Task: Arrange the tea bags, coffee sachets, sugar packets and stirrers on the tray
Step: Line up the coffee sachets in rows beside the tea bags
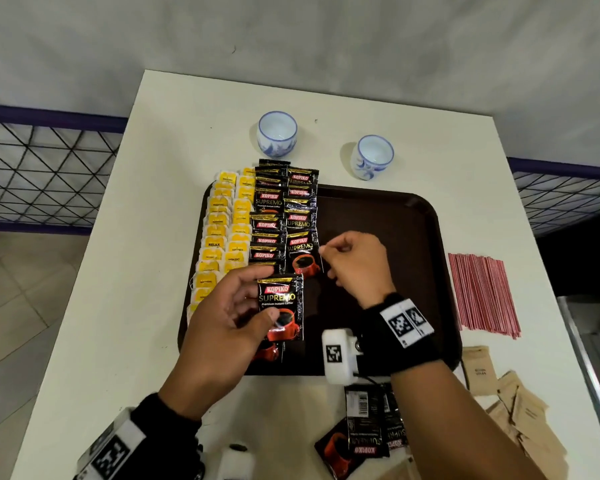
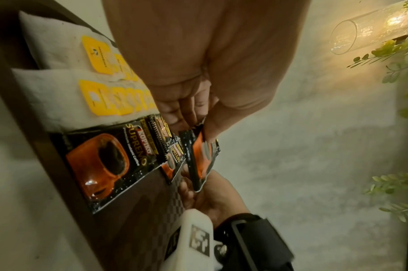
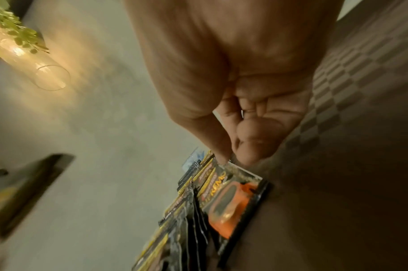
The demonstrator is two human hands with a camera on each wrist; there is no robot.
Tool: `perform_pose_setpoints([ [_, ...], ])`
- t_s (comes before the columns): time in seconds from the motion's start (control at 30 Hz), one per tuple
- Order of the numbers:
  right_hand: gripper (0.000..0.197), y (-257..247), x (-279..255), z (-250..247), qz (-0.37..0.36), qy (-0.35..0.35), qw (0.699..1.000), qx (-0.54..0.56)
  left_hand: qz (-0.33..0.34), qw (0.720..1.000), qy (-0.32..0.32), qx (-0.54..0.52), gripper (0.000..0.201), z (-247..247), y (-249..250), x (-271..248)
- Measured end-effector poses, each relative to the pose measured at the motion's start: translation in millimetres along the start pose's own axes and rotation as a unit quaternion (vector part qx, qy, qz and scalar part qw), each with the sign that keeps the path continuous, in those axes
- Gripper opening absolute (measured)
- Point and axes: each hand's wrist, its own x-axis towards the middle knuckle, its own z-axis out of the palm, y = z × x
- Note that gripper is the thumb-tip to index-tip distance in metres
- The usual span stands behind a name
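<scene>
Left hand (image 1: 222, 317) pinches Kopiko coffee sachet (image 1: 280, 308) above brown tray (image 1: 378, 216), ready to extend overlapped column. Right hand (image 1: 355, 263) pinches corner of last laid sachet (image 1: 302, 252), probably squaring row. Stirrers (image 1: 482, 294), sugar packets (image 1: 520, 414) wait on bench (image 1: 146, 271).

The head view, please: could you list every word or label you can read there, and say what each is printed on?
"KOPIKO SUPREMO", "Premium Instant Coffee": coffee sachet held in the left hand.
"KOPIKO", "SUPREMO": coffee sachets laid on the tray.
"RELAX": tea bag tag.
Sugar packets, barcode sachet: print too small to read.
</scene>
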Motion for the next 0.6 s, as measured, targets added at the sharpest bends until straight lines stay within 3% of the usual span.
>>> perform_pose_setpoints([
  [0.13,0.015,-6.0,12.4,4.4,0.025,-0.039,0.999,-0.005,-0.014,1.000,0.001,-0.003,0.050,-5.1,-8.4,-3.8],
  [0.37,0.019,-2.3,19.7,11.3,0.025,-0.024,0.999,-0.036,-0.003,1.000,0.006,-0.004,0.056,-13.2,-19.7,-4.4],
  [0.6,0.013,-1.4,23.0,8.7,0.047,-0.025,0.997,0.058,-0.005,1.000,-0.004,-0.007,0.052,-17.7,-27.4,-7.2],
])
